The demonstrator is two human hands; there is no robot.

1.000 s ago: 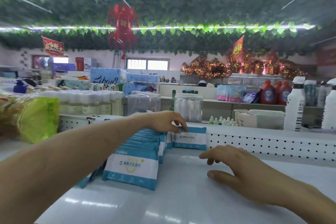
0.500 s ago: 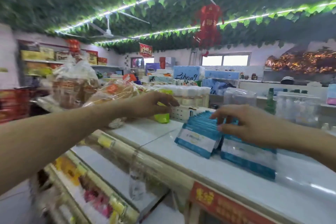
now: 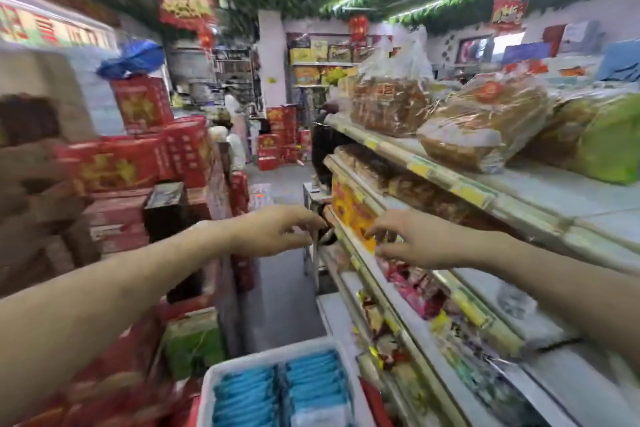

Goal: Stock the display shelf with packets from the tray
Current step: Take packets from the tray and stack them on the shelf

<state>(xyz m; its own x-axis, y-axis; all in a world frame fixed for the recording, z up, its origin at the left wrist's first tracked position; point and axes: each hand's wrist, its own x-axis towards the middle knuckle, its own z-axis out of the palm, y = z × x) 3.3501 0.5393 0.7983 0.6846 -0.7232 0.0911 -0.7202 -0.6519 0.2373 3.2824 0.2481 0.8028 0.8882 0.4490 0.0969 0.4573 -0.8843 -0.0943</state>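
Note:
A white tray (image 3: 242, 360) sits low at the bottom centre, filled with several blue and white packets (image 3: 277, 388) standing in two rows. My left hand (image 3: 277, 236) hangs in the air above the aisle, fingers loosely curled, holding nothing. My right hand (image 3: 412, 241) is level with it, just in front of the display shelf (image 3: 467, 191) on the right, fingers relaxed and empty. Both hands are well above the tray. The picture is blurred by motion.
The shelf unit carries bagged snacks (image 3: 478, 121) on top and coloured packets on lower tiers. Red boxes (image 3: 145, 156) are stacked high on the left. A narrow aisle (image 3: 277, 288) runs between them, with a person standing far down it.
The view has swung left and down, away from the shelf top and its blue packets. Both hands have left the packets and now hang empty above the tray in the aisle.

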